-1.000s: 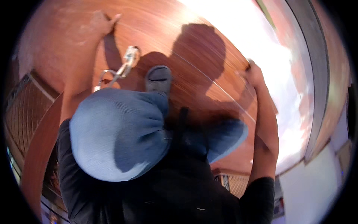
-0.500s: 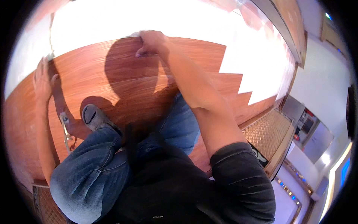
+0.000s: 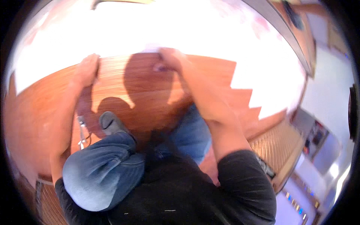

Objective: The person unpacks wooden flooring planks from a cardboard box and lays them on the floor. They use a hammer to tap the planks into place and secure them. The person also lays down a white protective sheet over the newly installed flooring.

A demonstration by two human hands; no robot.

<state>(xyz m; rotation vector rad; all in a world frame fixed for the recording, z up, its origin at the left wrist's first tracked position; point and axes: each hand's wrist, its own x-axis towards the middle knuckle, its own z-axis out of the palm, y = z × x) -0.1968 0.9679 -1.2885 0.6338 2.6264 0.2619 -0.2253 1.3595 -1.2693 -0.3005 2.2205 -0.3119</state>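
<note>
Reddish-brown wood-grained floorboards [image 3: 112, 77] meet your flattened, empty left hand [image 3: 88, 69] and curled right hand [image 3: 172, 59], whose grip blur hides.

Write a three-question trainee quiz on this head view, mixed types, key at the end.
1. True or false: the left hand and the right hand are both at the far edge of the brown planks.
2. What does the large round shadow between the hands mostly fall on?
A. the jeans
B. the planks
C. the shirt
3. Fill in, from the person's own side: the metal tool lies to the ____ of the grey shoe.

Key: 1 true; 2 B; 3 left.
</note>
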